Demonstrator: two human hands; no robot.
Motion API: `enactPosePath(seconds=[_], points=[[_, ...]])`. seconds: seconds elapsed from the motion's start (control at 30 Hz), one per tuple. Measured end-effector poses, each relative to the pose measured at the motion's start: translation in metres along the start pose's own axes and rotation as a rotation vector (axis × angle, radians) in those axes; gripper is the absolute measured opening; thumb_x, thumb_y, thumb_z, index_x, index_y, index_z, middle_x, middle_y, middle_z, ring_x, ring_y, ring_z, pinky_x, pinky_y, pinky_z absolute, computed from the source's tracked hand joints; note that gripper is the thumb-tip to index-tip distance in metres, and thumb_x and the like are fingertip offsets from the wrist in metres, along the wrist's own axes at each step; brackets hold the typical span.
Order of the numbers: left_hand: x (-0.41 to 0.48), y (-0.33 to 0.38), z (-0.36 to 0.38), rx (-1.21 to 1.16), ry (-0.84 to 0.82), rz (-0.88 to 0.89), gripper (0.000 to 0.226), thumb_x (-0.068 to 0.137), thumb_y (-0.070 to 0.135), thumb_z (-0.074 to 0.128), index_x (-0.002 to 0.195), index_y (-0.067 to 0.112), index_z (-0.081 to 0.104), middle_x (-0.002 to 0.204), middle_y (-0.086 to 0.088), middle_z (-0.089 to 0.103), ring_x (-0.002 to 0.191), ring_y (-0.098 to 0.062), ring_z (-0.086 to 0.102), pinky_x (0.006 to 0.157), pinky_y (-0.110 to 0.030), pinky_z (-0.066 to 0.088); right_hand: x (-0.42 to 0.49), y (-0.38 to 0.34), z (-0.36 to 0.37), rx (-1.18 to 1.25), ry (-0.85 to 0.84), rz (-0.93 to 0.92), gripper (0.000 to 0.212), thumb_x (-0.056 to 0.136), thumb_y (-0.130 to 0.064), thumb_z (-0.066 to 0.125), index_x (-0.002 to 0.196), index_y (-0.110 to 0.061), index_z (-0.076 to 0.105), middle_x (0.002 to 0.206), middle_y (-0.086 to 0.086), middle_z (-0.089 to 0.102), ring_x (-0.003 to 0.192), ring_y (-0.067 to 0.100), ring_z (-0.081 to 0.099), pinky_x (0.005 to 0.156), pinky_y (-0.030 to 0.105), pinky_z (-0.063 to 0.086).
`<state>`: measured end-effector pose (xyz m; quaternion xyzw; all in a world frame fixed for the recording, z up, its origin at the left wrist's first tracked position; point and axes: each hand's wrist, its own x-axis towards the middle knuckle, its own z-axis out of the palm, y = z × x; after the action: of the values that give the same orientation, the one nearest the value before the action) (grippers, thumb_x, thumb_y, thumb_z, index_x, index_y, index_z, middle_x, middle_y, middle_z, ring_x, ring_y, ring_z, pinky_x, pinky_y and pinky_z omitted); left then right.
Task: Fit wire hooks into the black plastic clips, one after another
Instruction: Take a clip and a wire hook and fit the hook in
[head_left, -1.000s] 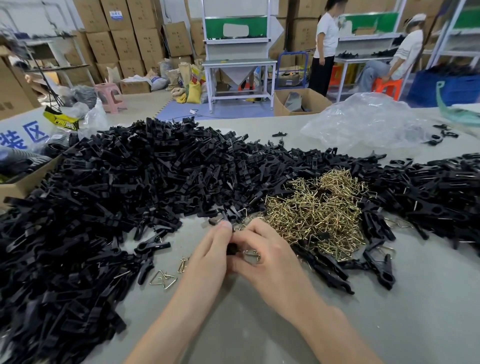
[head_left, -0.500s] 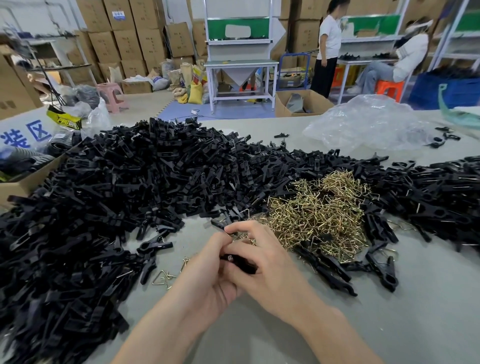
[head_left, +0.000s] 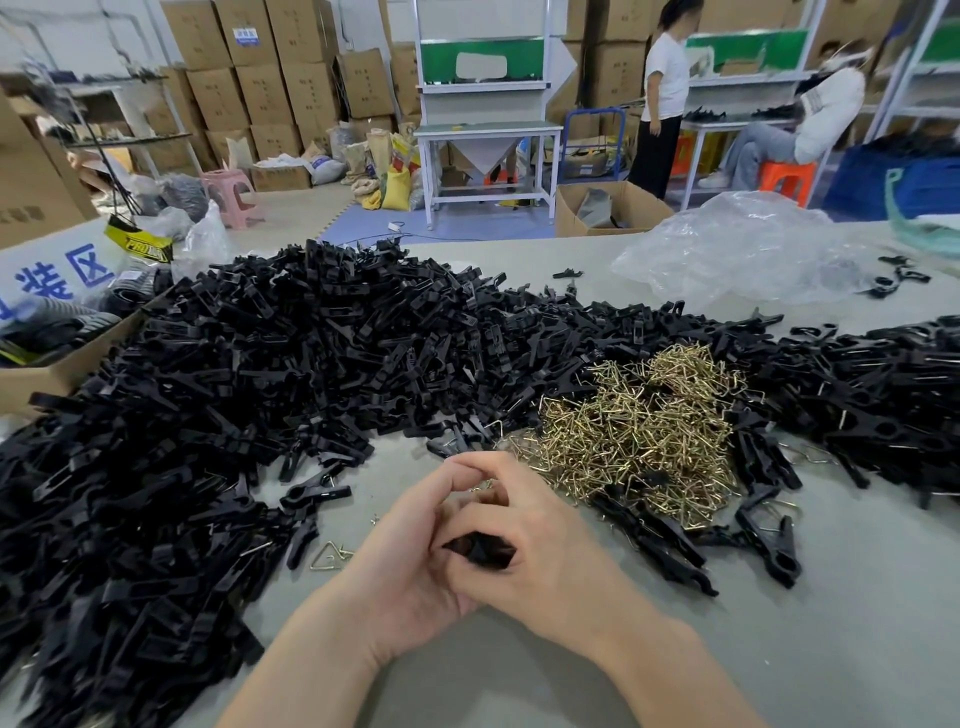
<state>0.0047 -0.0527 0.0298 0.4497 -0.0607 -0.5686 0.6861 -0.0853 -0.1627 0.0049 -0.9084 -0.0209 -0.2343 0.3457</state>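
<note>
**A:** Since the black plastic clip (head_left: 480, 551) looks light and stiff, where do I hold it?

**B:** By its flat sides, I'd say. My left hand (head_left: 410, 566) and right hand (head_left: 540, 551) both curl round it at 6 o'clock. The wire hooks (head_left: 639, 436) at 1 o'clock look springy and probably tangle. The clip heap (head_left: 260, 389) crowds 10 o'clock.

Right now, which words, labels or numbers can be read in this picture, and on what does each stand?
"装区": blue characters on the white sign at far left; more is cut off.
"PRO...": on the yellow-and-black tag; the rest is blurred.
Blue-and-white label on a stacked cardboard box: too small to read.
</note>
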Motion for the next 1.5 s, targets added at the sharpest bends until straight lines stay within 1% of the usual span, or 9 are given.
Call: enactPosePath(seconds=[0.07, 0.33, 0.57, 0.87, 1.03, 1.1, 1.17, 1.33, 1.5], points=[[0.001, -0.004, 0.004, 0.049, 0.037, 0.079, 0.012, 0.083, 0.020, 0.061, 0.080, 0.013, 0.071, 0.072, -0.008, 0.061, 0.063, -0.018, 0.063, 0.051, -0.027, 0.052, 0.001, -0.001, 0.000, 0.006, 0.003, -0.004, 0.012, 0.083, -0.037, 0.070, 0.095, -0.035, 0.071, 0.140, -0.025, 0.042, 0.123, 0.000, 0.049, 0.104, 0.027, 0.042], [0.005, -0.011, 0.016, 0.106, 0.225, 0.244, 0.036, 0.093, 0.009, 0.050, 0.062, 0.013, 0.070, 0.059, -0.008, 0.058, 0.048, -0.016, 0.059, 0.038, -0.024, 0.045, 0.003, -0.002, 0.001, -0.002, -0.022, 0.015, 0.022, 0.082, -0.041, 0.061, 0.089, -0.024, 0.073, 0.146, -0.015, 0.048, 0.125, 0.004, 0.049, 0.107, 0.030, 0.040], [0.007, -0.010, 0.017, 0.082, 0.275, 0.227, 0.030, 0.091, 0.008, 0.046, 0.065, 0.010, 0.061, 0.058, -0.009, 0.052, 0.046, -0.018, 0.054, 0.037, -0.024, 0.041, 0.003, -0.006, 0.001, -0.012, -0.019, 0.018, 0.018, 0.083, -0.035, 0.066, 0.090, -0.020, 0.073, 0.145, -0.012, 0.051, 0.124, 0.006, 0.051, 0.101, 0.026, 0.041], [0.008, -0.012, 0.019, 0.081, 0.337, 0.249, 0.028, 0.091, 0.005, 0.044, 0.066, 0.009, 0.055, 0.054, -0.008, 0.044, 0.041, -0.015, 0.047, 0.035, -0.022, 0.036, 0.003, -0.002, 0.005, -0.020, 0.008, 0.009, 0.016, 0.085, -0.035, 0.066, 0.086, -0.020, 0.071, 0.145, -0.013, 0.052, 0.126, 0.010, 0.053, 0.104, 0.039, 0.043], [0.004, -0.009, 0.015, 0.109, 0.244, 0.243, 0.027, 0.091, 0.010, 0.052, 0.071, 0.011, 0.070, 0.071, -0.011, 0.060, 0.058, -0.018, 0.062, 0.048, -0.025, 0.052, 0.001, 0.006, 0.002, -0.078, 0.022, -0.036, 0.022, 0.090, -0.040, 0.060, 0.103, -0.028, 0.074, 0.144, -0.011, 0.052, 0.127, 0.010, 0.050, 0.107, 0.036, 0.043], [0.002, -0.003, 0.013, 0.119, 0.209, 0.248, 0.012, 0.086, 0.016, 0.060, 0.084, 0.012, 0.071, 0.081, -0.012, 0.064, 0.071, -0.021, 0.066, 0.059, -0.029, 0.056, 0.002, 0.008, 0.002, -0.149, 0.054, -0.065, 0.024, 0.094, -0.043, 0.058, 0.110, -0.033, 0.072, 0.146, -0.011, 0.048, 0.130, 0.009, 0.046, 0.110, 0.029, 0.040], [0.002, 0.002, 0.007, 0.077, 0.235, 0.302, 0.023, 0.082, 0.025, 0.063, 0.099, 0.009, 0.068, 0.087, -0.012, 0.064, 0.083, -0.024, 0.063, 0.073, -0.033, 0.052, 0.003, 0.010, 0.002, -0.214, 0.124, -0.083, 0.025, 0.097, -0.044, 0.058, 0.117, -0.034, 0.071, 0.145, -0.009, 0.047, 0.130, 0.010, 0.044, 0.110, 0.026, 0.039], [0.000, 0.004, 0.005, 0.179, 0.203, 0.367, 0.040, 0.088, 0.034, 0.055, 0.118, 0.010, 0.060, 0.094, -0.011, 0.073, 0.087, -0.023, 0.070, 0.097, -0.043, 0.052, -0.004, 0.015, -0.010, -0.176, 0.262, -0.009, 0.031, 0.099, -0.038, 0.060, 0.128, -0.030, 0.066, 0.112, -0.013, 0.056, 0.103, 0.006, 0.055, 0.091, 0.024, 0.048], [0.000, -0.006, 0.000, 0.566, 0.527, 0.608, 0.020, 0.105, 0.025, 0.045, 0.110, 0.025, 0.065, 0.098, -0.002, 0.078, 0.089, -0.017, 0.074, 0.078, -0.033, 0.051, -0.010, 0.015, -0.054, 0.165, 0.556, 0.211, 0.027, 0.093, -0.047, 0.064, 0.118, -0.040, 0.068, 0.103, -0.021, 0.066, 0.091, 0.006, 0.066, 0.079, 0.022, 0.056]])
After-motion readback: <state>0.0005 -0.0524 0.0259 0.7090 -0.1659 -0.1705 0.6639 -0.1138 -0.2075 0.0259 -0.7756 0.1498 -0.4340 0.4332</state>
